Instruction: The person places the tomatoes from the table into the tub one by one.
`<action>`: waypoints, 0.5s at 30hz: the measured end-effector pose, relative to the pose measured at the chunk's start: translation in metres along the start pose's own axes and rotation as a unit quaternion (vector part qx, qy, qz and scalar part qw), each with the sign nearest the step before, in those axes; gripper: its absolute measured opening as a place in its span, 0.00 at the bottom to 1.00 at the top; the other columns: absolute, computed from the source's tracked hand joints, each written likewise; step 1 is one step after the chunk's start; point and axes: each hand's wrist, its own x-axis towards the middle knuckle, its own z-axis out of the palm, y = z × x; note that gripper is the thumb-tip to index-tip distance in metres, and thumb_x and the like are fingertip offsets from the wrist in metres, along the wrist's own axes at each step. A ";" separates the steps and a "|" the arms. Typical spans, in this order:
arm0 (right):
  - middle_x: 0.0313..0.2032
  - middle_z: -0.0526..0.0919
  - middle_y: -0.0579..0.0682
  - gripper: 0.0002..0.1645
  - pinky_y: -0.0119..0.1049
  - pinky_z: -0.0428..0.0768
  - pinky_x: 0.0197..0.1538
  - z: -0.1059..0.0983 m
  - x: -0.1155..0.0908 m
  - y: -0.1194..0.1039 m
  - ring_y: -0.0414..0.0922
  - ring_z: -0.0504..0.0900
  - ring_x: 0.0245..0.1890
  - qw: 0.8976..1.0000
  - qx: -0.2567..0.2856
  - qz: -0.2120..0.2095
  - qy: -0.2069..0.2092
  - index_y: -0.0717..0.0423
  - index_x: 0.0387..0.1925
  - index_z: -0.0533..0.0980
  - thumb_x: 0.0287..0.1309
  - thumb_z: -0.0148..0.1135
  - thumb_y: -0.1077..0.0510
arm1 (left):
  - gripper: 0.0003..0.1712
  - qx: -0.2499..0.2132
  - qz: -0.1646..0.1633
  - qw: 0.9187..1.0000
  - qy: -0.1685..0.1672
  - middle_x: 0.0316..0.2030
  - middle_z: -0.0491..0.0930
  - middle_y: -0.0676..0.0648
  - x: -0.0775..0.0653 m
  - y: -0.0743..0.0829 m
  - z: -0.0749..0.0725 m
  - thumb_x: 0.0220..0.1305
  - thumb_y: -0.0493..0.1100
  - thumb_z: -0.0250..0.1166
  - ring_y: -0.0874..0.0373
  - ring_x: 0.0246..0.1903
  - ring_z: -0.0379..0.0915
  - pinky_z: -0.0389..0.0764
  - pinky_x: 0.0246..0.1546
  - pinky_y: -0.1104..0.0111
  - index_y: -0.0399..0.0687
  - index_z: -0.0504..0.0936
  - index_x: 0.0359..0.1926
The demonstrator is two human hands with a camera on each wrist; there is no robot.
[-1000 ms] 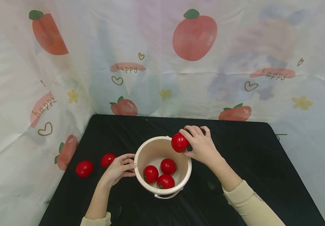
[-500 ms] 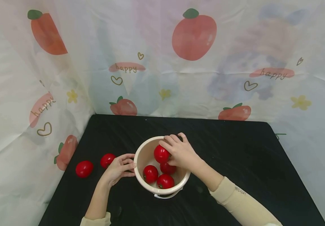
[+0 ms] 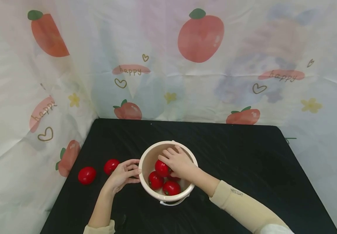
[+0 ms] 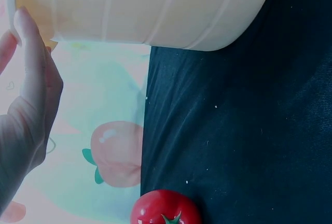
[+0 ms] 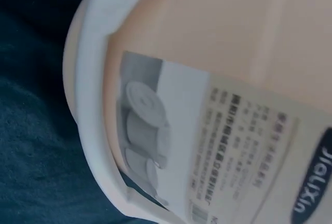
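A cream plastic bucket (image 3: 188,192) stands on the black tabletop, with red tomatoes inside. My left hand (image 3: 124,175) holds its rim at the left, with the thumb over the edge; in the left wrist view the fingers (image 4: 32,53) touch the rim. My right hand (image 3: 180,164) reaches into the bucket and grips a tomato (image 3: 161,168) above the others. Below it lie a tomato at the left (image 3: 156,180) and a tomato at the front (image 3: 171,188); another is mostly hidden under the hand. The right wrist view has only the bucket's labelled wall (image 5: 218,37).
Two more tomatoes lie left of the bucket: one farther out (image 3: 87,175), one beside the left hand (image 3: 111,166). The bucket's white handle (image 3: 174,203) hangs down at the front. A printed cloth (image 3: 168,39) walls the black table (image 3: 244,156) at the back and sides.
My right hand has carried the tomato from over the bucket's right rim, leftward and down into the bucket. The left hand has stayed at the rim.
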 end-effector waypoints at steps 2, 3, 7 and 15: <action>0.49 0.72 0.46 0.48 0.45 0.64 0.57 0.002 0.003 -0.002 0.44 0.66 0.52 1.000 -0.016 -0.009 -0.011 0.44 0.56 0.67 0.26 0.77 0.42 | 0.30 -0.001 0.001 1.000 0.000 0.31 0.78 0.49 0.000 0.000 0.000 0.58 0.36 0.63 0.58 0.27 0.77 0.82 0.36 0.59 0.30 0.63 0.58; 0.48 0.72 0.45 0.48 0.45 0.64 0.56 0.003 0.004 -0.002 0.44 0.67 0.51 1.000 -0.022 -0.014 -0.014 0.44 0.55 0.68 0.27 0.77 0.42 | 0.30 -0.001 0.001 1.000 0.001 0.30 0.78 0.49 0.000 0.000 0.000 0.58 0.36 0.63 0.58 0.27 0.76 0.82 0.36 0.59 0.29 0.63 0.58; 0.48 0.73 0.45 0.47 0.44 0.64 0.58 0.005 0.009 -0.004 0.44 0.67 0.51 0.998 -0.045 -0.028 -0.025 0.44 0.55 0.68 0.27 0.77 0.41 | 0.30 -0.001 0.001 1.000 -0.001 0.30 0.78 0.49 0.000 0.000 0.000 0.58 0.36 0.62 0.58 0.27 0.76 0.82 0.36 0.59 0.29 0.63 0.58; 0.47 0.73 0.44 0.46 0.41 0.65 0.56 0.006 0.015 -0.004 0.43 0.68 0.50 0.995 -0.090 -0.035 -0.035 0.45 0.54 0.69 0.27 0.76 0.39 | 0.30 -0.002 0.001 1.000 -0.005 0.30 0.78 0.50 -0.001 0.002 0.001 0.58 0.36 0.63 0.59 0.27 0.76 0.82 0.37 0.59 0.29 0.62 0.58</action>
